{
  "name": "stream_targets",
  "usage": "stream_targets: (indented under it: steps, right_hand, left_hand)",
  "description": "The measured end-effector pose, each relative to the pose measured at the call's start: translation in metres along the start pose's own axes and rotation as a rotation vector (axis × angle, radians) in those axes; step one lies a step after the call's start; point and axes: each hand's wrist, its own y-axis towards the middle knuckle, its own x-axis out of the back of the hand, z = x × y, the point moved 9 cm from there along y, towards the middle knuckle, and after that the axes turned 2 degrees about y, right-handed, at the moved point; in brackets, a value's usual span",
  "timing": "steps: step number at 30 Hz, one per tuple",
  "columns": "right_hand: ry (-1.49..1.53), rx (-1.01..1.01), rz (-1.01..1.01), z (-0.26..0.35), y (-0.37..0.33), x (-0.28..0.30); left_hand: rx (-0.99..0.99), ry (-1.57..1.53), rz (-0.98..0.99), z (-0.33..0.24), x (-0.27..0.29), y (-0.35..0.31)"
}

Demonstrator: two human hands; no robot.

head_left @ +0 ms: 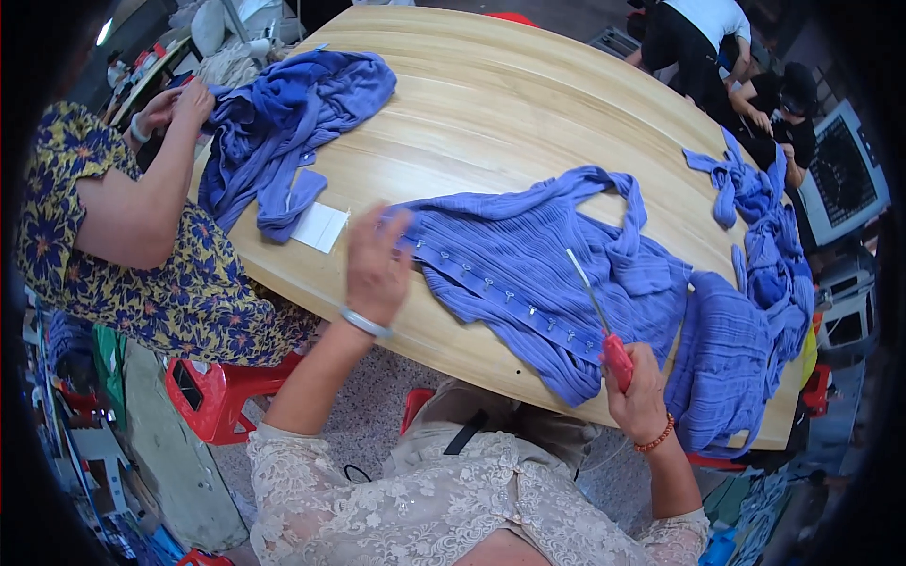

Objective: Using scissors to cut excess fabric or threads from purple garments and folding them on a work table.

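A blue-purple crinkled garment [566, 255] lies spread on the table in front of me, with a loop of cloth at its far edge. Along its near side runs a strip with several small metal-looking fasteners [489, 284]. My left hand [377, 269] is at the garment's left end, smeared by motion, so its grip is unclear. My right hand [637, 391] is closed around a red-handled tool [616, 362] with a long thin metal blade pointing up and away over the cloth. Whether the tool is one blade or two closed together is unclear.
The wooden table [491, 113] has more blue-purple garments [722, 358] heaped at its right end. At the left, another person's hands [179, 104] work near a similar garment [293, 104]. A white square [321, 227] lies close by. Red stools [222, 391] stand below.
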Motion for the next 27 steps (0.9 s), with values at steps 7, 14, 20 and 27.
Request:
stream_targets:
  steps: [7, 14, 20, 27]
  right_hand:
    - [0.172, 0.096, 0.334, 0.028, 0.034, -0.044]
    - [-0.091, 0.114, 0.497, 0.062, 0.084, -0.071]
    - [-0.172, 0.175, 0.505, 0.084, 0.126, -0.116]
    - [-0.042, 0.099, 0.536, 0.061, 0.089, -0.093]
  left_hand:
    - [0.055, 0.14, 0.477, 0.029, -0.071, -0.029]
    - [0.025, 0.127, 0.589, 0.045, -0.075, -0.007]
    - [-0.031, 0.168, 0.666, 0.058, -0.099, -0.018]
    - [-0.022, 0.257, 0.701, 0.075, -0.098, -0.005]
